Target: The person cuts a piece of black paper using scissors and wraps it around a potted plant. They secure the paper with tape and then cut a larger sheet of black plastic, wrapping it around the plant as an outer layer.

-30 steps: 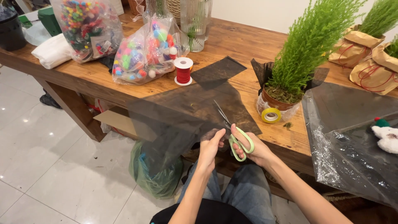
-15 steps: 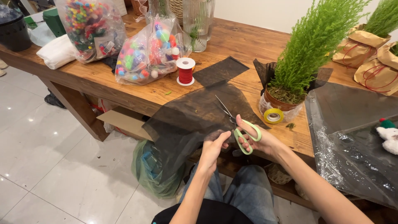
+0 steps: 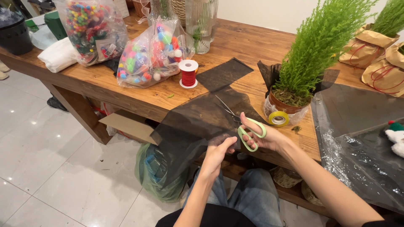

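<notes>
Two hands are busy with one sheet of sheer black mesh fabric (image 3: 198,122), which lies half on the near edge of the long wooden table (image 3: 244,42) and half hanging off it towards the pale tiled floor (image 3: 54,168). The right hand (image 3: 265,136) has its fingers through the loops of a pair of green-handled scissors (image 3: 246,128), closed around the handles, with the blades pointing away across the mesh and opened in a narrow V. The left hand (image 3: 219,151) pinches the near hem of the fabric between thumb and fingers, pulling it taut just beside the scissor handles.

As far as I can judge from here, the cut runs only a short way in from the near edge; most of the sheet ahead of the blades looks whole. A smaller rectangle of the same black mesh (image 3: 223,73) lies flat further up the table, apart from the big sheet.

Just right of the scissors sits a roll of yellow tape (image 3: 278,119), touching the foot of a bushy green potted plant (image 3: 315,54) with dark mesh around its pot. A spool of red thread (image 3: 188,73) stands near the mesh's far corner, beside clear bags of coloured pompoms (image 3: 147,54). Crinkled clear cellophane (image 3: 357,138) covers the right end of the table, and a green plastic bag (image 3: 155,172) sits on the floor under the hanging fabric.
</notes>
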